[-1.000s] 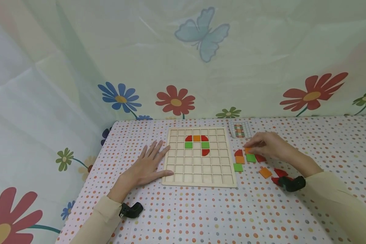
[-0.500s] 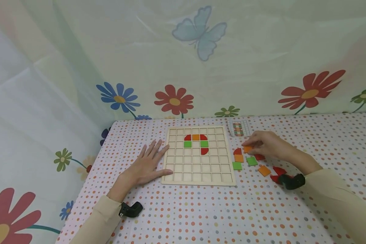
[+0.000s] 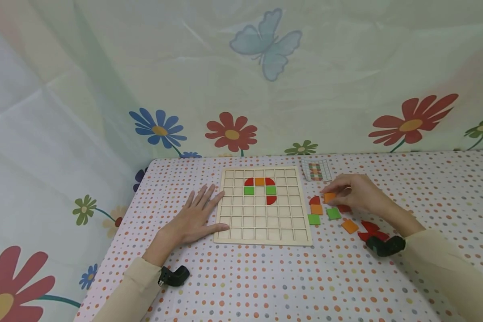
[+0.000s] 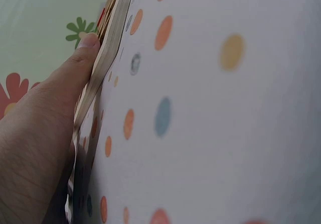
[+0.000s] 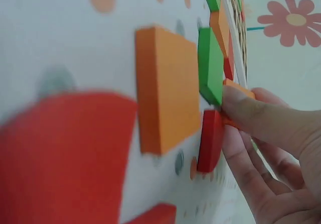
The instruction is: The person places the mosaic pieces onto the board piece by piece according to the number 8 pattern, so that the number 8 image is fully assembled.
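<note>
My left hand (image 3: 195, 219) lies with fingers spread at the left edge of a wooden grid board (image 3: 249, 235). In the left wrist view its thumb (image 4: 83, 58) rests on the board's rim. Red quarter-round tiles, green square tiles (image 3: 248, 190) and one orange tile (image 3: 259, 181) sit in the board's upper cells. Right of the board, my right hand (image 3: 356, 192) pinches an orange square tile (image 3: 328, 197) between thumb and fingers, which partly cover it. Just below lies a loose green square tile (image 3: 333, 213), and a red tile (image 5: 210, 141) shows beside the fingers.
A small pattern card (image 3: 315, 171) lies beyond the board's upper right corner. Loose tiles lie right of the board: a green square (image 3: 314, 219), an orange square (image 3: 316, 209), a red quarter-round (image 3: 315, 201), another orange square (image 3: 349, 226) and red pieces (image 3: 370, 227) near the right wrist.
The loose green tile has shifted slightly toward the person and turned, coming apart from the orange tile at the right fingers. The left hand and the tiles on the board stay as they were.
</note>
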`<state>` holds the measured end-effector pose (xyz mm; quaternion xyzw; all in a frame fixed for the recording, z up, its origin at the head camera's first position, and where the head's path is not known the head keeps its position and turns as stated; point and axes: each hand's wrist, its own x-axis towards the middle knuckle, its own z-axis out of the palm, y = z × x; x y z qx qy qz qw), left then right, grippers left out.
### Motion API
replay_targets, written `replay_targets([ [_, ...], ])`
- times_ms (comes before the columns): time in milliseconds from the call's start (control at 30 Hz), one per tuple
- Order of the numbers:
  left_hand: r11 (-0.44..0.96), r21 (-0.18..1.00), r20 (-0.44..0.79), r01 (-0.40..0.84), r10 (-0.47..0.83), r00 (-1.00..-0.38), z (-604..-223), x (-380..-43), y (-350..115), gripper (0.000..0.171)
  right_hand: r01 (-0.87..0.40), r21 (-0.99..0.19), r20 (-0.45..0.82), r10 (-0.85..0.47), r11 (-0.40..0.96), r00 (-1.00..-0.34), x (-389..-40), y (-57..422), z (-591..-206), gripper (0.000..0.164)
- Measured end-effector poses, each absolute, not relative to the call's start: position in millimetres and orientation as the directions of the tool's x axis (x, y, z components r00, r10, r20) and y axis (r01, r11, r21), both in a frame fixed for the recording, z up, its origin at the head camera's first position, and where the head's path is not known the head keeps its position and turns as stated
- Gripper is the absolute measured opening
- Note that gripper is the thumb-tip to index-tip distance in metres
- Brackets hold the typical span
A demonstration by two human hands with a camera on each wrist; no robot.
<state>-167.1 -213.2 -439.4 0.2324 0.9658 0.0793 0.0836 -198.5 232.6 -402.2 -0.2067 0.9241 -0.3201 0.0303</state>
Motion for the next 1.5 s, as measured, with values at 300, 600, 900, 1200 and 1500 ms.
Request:
replay_targets([
  [300, 0.878, 0.197, -0.120, 0.436, 0.463, -0.878, -439.0, -167.8, -213.8, 0.097, -0.410, -0.627, 0.179, -0.391, 0.662, -0.903, -196.9, 201.9, -390.8, 0.025],
  [600, 0.876, 0.209, -0.126, 0.434, 0.464, -0.877, -440.6, -167.4, -213.3, 0.097, -0.438, -0.725, 0.194, -0.453, 0.531, -0.870, -206.6, 134.7, -384.7, 0.023],
  [900, 0.871, 0.216, -0.130, 0.441, 0.473, -0.871, -439.7, -167.0, -212.2, 0.096, -0.414, -0.776, 0.161, -0.484, 0.477, -0.860, -216.3, 91.5, -404.5, 0.019],
  [1200, 0.883, 0.199, -0.133, 0.425, 0.454, -0.881, -440.2, -167.6, -216.2, 0.097, -0.453, -0.762, 0.187, -0.513, 0.463, -0.838, -216.0, 80.3, -413.8, 0.018],
  [1500, 0.877, 0.206, -0.121, 0.435, 0.464, -0.878, -439.3, -167.6, -213.6, 0.097, -0.484, -0.712, 0.187, -0.526, 0.509, -0.830, -210.8, 79.1, -411.9, 0.018],
])
